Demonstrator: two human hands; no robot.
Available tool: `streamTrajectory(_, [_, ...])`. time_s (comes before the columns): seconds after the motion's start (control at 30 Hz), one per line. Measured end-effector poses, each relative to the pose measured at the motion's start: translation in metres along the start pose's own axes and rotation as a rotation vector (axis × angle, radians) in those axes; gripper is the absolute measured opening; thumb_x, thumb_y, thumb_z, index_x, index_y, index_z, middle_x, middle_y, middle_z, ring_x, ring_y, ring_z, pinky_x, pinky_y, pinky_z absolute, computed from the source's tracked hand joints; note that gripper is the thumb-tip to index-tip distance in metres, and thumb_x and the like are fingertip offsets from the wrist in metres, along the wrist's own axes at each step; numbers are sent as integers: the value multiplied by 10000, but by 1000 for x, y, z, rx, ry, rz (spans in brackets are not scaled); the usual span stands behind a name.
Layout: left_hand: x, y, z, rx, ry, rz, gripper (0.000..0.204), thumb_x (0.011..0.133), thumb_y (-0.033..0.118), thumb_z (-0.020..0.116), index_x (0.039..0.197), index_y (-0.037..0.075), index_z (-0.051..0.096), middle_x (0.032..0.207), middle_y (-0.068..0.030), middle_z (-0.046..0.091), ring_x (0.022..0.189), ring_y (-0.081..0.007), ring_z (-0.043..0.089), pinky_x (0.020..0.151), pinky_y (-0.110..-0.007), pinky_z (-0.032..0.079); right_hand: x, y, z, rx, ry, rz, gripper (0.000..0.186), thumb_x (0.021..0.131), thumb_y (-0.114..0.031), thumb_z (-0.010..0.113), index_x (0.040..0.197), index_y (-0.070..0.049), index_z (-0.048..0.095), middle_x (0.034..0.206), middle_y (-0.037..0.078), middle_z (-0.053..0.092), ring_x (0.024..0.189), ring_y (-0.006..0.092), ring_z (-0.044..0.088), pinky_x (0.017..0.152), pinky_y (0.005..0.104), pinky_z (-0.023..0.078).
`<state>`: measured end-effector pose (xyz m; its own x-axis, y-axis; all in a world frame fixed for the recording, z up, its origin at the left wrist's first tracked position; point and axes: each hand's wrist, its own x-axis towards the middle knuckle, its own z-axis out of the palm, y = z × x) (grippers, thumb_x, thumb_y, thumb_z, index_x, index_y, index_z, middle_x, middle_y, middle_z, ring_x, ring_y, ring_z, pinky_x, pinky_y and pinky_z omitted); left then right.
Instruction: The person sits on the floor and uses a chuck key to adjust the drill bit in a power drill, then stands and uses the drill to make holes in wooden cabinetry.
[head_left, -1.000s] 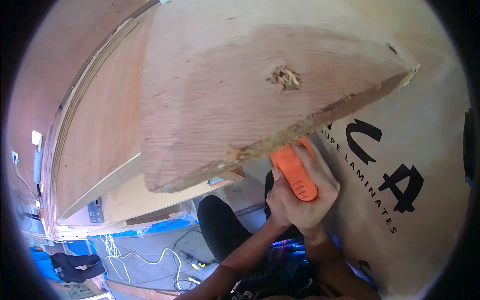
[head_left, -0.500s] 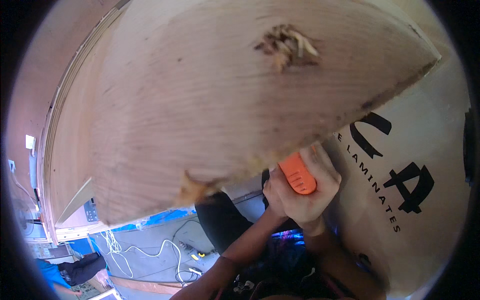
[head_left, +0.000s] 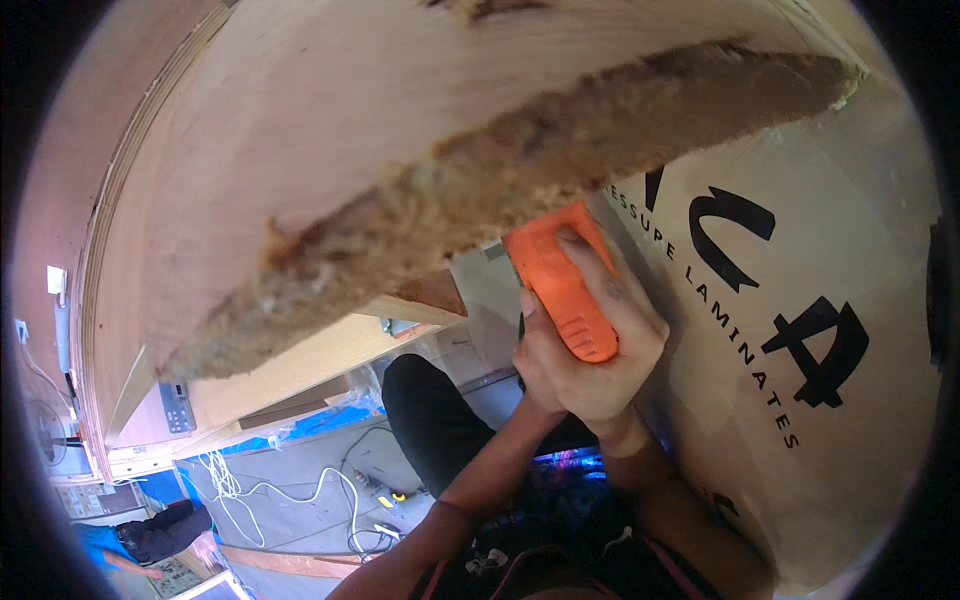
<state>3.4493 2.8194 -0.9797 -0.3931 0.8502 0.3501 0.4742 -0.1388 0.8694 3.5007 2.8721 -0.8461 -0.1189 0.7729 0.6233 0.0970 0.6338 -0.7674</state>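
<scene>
An orange plastic-bodied hand tool (head_left: 565, 290) stands just under the rough, fibrous cut edge of a large wood panel (head_left: 300, 130). My right hand (head_left: 625, 355) is wrapped round its body, with one finger lying along the top. My left hand (head_left: 545, 355) closes on the same tool from the other side, its thumb against the orange body. The panel's ragged brown edge (head_left: 480, 165) hides the tool's far end, so its exact kind and any contact with the wood cannot be made out.
A pale laminate sheet (head_left: 730, 440) with black lettering fills the right side. Below the panel are a wooden shelf or bench (head_left: 290, 360) and blue plastic sheeting (head_left: 300, 428). White cable (head_left: 310, 490) lies coiled on the floor. At lower left is another person (head_left: 150, 540).
The panel's view has shifted so that its ragged underside edge now shows broadly. My hands and the orange tool have moved slightly up and left, still gripped together.
</scene>
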Motion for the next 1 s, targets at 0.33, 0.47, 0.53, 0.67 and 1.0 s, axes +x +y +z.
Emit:
streamTrajectory(0.33, [17,27,-11,-204,125,-49,401,984,206,641,1348,47,582,1196,-108,714,986,-241,735,796,-333,597,3,-4,2,-33,-14,-10,539,739,20,763,1268,57,664,1195,267,682,1042,299,715,888,363,560])
streamTrajectory(0.47, [16,25,-14,-99,81,64,494,916,220,706,1343,9,572,1171,-170,706,946,-304,736,744,-364,595,1,-9,2,-8,-7,-15,529,742,11,770,1259,59,667,1169,251,697,1027,286,717,882,359,560])
streamTrajectory(0.53, [10,19,-10,-151,116,5,529,891,222,725,1341,-7,566,1151,-190,702,931,-327,732,727,-376,592,-2,-12,-2,-36,-13,30,521,745,16,769,1254,64,666,1150,227,711,1026,268,718,890,357,558])
streamTrajectory(0.67, [-1,12,-3,-201,172,-45,575,851,221,750,1327,-37,557,1101,-221,695,901,-373,722,700,-406,583,-3,-12,2,-23,-21,84,506,749,23,770,1243,67,669,1140,220,715,1035,255,714,904,355,552])
streamTrajectory(1.0, [3,4,-6,-129,178,-28,584,842,209,750,1320,-57,543,1052,-238,686,887,-412,711,703,-443,576,5,-17,7,0,1,54,491,750,7,784,1223,74,669,1201,241,705,1060,273,715,930,358,548])
